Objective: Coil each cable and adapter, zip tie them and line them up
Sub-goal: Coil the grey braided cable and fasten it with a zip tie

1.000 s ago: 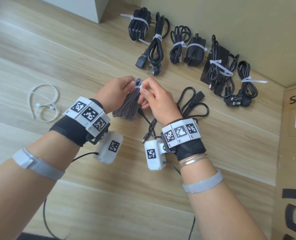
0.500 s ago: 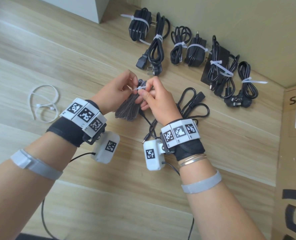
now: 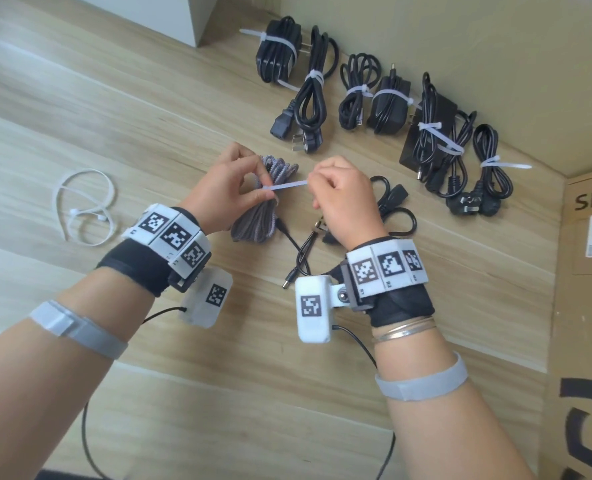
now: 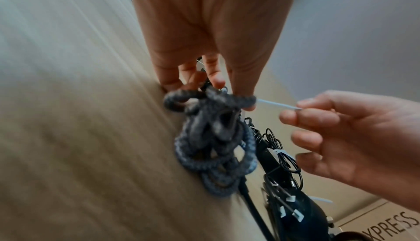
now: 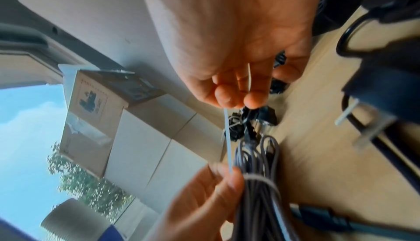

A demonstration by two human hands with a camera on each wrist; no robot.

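A grey braided cable coil (image 3: 265, 216) (image 4: 216, 146) (image 5: 259, 200) is held above the wooden floor by my left hand (image 3: 232, 188) (image 4: 204, 76), whose fingers pinch it where a white zip tie (image 3: 287, 185) (image 4: 277, 105) (image 5: 228, 148) wraps it. My right hand (image 3: 339, 192) (image 5: 236, 97) pinches the tie's free tail, which is stretched taut to the right of the coil. A loose black cable with plug (image 3: 391, 209) lies on the floor under the right hand.
Several black cables and adapters (image 3: 357, 91), each zip tied, lie in a row along the wall. Spare white zip ties (image 3: 83, 209) lie on the floor to the left. A cardboard box (image 3: 589, 306) stands at the right.
My right hand has moved to the right and apart from the left hand, drawing the zip tie's tail out taut. The left hand stays on the coil.
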